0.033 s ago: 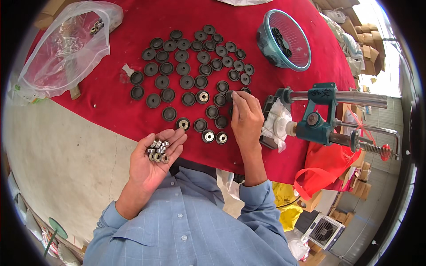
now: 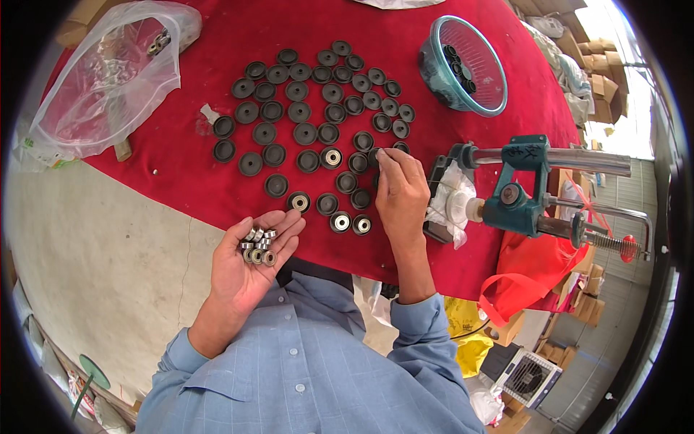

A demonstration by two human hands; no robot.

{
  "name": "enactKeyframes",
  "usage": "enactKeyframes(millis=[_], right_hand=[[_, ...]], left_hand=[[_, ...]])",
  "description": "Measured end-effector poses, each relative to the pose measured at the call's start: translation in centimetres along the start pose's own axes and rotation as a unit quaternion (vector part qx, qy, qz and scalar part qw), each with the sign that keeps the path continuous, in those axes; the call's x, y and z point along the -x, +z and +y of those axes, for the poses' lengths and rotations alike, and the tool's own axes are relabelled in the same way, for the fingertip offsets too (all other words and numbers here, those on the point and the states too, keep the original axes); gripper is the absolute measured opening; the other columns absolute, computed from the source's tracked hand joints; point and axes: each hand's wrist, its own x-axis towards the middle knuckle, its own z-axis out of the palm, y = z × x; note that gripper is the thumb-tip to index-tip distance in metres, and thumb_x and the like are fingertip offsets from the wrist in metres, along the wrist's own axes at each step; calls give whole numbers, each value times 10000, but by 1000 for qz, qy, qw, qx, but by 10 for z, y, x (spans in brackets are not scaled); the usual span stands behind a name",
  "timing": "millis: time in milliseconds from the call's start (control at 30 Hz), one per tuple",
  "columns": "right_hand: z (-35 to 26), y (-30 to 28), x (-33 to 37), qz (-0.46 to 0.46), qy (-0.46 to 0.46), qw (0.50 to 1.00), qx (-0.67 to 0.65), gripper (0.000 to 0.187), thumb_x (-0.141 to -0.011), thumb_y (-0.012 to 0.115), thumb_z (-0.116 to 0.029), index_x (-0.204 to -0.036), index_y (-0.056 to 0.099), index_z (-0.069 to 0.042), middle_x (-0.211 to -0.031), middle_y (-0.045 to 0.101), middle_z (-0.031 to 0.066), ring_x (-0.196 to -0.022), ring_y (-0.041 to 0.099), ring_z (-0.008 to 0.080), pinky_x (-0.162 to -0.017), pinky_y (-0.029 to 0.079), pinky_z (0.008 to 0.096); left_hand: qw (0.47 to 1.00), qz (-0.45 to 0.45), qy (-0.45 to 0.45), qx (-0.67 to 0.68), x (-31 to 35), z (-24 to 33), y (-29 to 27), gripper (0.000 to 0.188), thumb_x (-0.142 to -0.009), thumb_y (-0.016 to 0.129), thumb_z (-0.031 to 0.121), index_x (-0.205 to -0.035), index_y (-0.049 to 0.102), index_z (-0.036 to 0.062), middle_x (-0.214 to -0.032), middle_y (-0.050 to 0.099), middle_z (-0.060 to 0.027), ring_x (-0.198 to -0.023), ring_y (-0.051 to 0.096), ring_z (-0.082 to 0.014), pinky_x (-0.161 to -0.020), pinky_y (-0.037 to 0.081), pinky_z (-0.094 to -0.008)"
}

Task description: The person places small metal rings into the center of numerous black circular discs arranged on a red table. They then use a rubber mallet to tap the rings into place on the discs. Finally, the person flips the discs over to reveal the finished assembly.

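At centre frame, on a red cloth point(image 2: 217, 181) draped over a pale table point(image 2: 101, 239), lie roughly forty black discs point(image 2: 305, 134) in loose rows — the exact count is hard to fix where the right hand covers some. Five of them, toward the lower middle, carry a bright metal bearing in the hub point(image 2: 332, 157); the rest show dark centres.

Lower left of centre, the left hand point(image 2: 249, 264) lies palm up and loosely cupped, fingers uncurled, cradling a small heap of bearings point(image 2: 258, 246) — perhaps eight, too tightly piled to count. The right hand point(image 2: 400, 189) reaches down among the discs at the right end of the rows, fingertips pinched together on something against the cloth; what they grip is hidden beneath them.

One teal basket point(image 2: 434, 69) at upper right holds a few more dark discs. One clear plastic bag point(image 2: 108, 79) at upper left holds a few small parts, blurred through the film. One teal press point(image 2: 517, 192) with steel bars stands at right — its far end cut off. A red bag point(image 2: 528, 267) hangs below it.
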Motion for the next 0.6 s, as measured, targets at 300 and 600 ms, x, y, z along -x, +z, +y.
enactKeyframes(millis=[300,600], right_hand=[[-8,-1,8,-19,-26,998,61,325,-860,695,23,-1176,767,3,-1177,728,106,-1049,711,318,-926,584,442],[-26,-5,23,-47,9,989,139,427,-818,686,-23,-1237,768,-33,-1230,727,66,-1150,677,271,-1007,486,456]], left_hand=[[1000,1,0,11,0,0,-1,479,-1142,447,254,-1375,609,-133,-1570,532,-341,-1542,460,-444,-1222,491,-559],[1000,12,-3,23,0,-1,3,480,-1141,446,245,-1384,606,-137,-1570,534,-335,-1538,465,-442,-1208,506,-554]])
